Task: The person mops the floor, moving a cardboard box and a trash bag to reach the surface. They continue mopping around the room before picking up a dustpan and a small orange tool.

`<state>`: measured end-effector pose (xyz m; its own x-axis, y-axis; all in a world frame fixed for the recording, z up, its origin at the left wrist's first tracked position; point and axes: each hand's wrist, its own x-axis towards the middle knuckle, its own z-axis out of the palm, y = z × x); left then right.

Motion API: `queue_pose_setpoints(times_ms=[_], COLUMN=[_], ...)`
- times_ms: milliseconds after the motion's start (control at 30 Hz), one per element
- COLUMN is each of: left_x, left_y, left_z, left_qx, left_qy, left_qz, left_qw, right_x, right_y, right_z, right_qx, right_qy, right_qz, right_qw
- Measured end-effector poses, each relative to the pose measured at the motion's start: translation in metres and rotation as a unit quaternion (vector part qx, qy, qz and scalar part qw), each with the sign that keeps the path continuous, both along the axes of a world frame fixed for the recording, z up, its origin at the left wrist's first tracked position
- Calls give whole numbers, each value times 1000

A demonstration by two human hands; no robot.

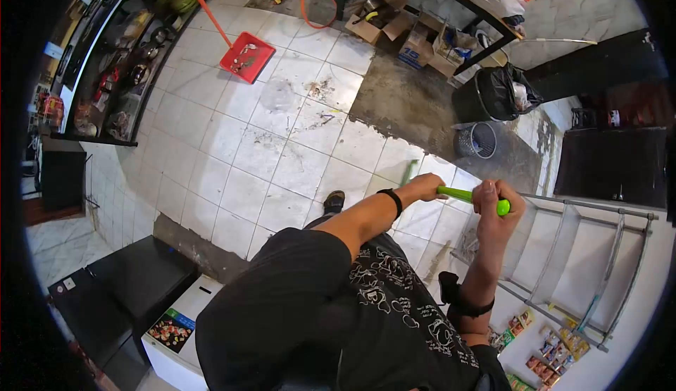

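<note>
My left hand (427, 187) is closed round a bright green broom handle (458, 194). My right hand (498, 211) grips the same handle close to its rounded end. Beyond my left hand a blurred green part (409, 171) shows above the tiles; the broom's head cannot be made out clearly. Dirt and small scraps (321, 89) lie scattered on the white tiled floor (282, 180). Farther off, a red long-handled dustpan (248, 58) rests on the floor with some debris in it.
A grey mesh basket (476, 140) and a bin lined with a black bag (496, 94) stand at the right. Open cardboard boxes (415, 44) sit under a table. A metal rack (563, 257) is beside my right arm, and a glass display case (116, 67) at the left.
</note>
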<state>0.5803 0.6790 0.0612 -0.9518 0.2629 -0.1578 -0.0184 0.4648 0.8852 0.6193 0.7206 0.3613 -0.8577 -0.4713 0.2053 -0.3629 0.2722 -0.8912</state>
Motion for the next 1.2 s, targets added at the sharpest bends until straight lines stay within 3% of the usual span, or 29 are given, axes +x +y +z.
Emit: queue_pose_setpoints(times_ms=[33, 100, 200, 367, 467, 600, 700, 767, 800, 867, 933, 967, 1000, 1033, 1067, 1200], left_x=[11, 23, 42, 51, 40, 9, -18, -46, -58, -90, -113, -114, -124, -137, -150, -175], left_y=[-13, -25, -50, -70, -77, -60, -35, -19, -17, -11, -14, -28, -34, -39, -44, -78], left_z=[14, 5, 0, 0, 16, 24, 67, 75, 84, 61, 39, 48, 40, 21, 3, 13], left_qx=[-12, -32, -76, -100, -91, -66, -18, 3, -11, 15, 7, 5, -3, -12, -22, -76], left_qy=[-30, -36, -50, -51, -39, 67, 132, 159, 113, 96, 94, 91, 14, 33, 50, 59], left_qz=[7, 24, 50, 114, 154, 184, 177, 138, 117, 118, 142, 145, 133, 152, 176, 209], left_qw=[999, 999, 995, 987, 983, 978, 975, 978, 987, 988, 985, 985, 991, 988, 983, 973], right_x=[-5, -18, -30, -29, -31, -39, -38, -45, -50, -61, -84, -100, -116, -133, -152, -219], right_y=[3, 14, 36, 29, 26, 50, 53, 50, 45, 29, 14, 5, 1, 1, 2, -1], right_z=[-5, -13, -21, -27, -12, 4, 46, 61, 58, 33, -7, -17, -25, -39, -53, -44], right_qx=[1, -155, -239, -274, -269, -290, -292, -263, -260, -134, -42, 26, 92, 90, 19, -176], right_qy=[1, -31, -53, -51, -57, -19, 11, 53, 58, 114, 185, 171, 156, 158, 117, -34], right_qz=[-3, 3, 24, 27, -46, -45, -79, -50, -45, -93, -36, 22, 81, 86, 92, 148], right_qw=[1000, 987, 969, 960, 960, 956, 953, 962, 963, 980, 981, 985, 980, 980, 989, 973])
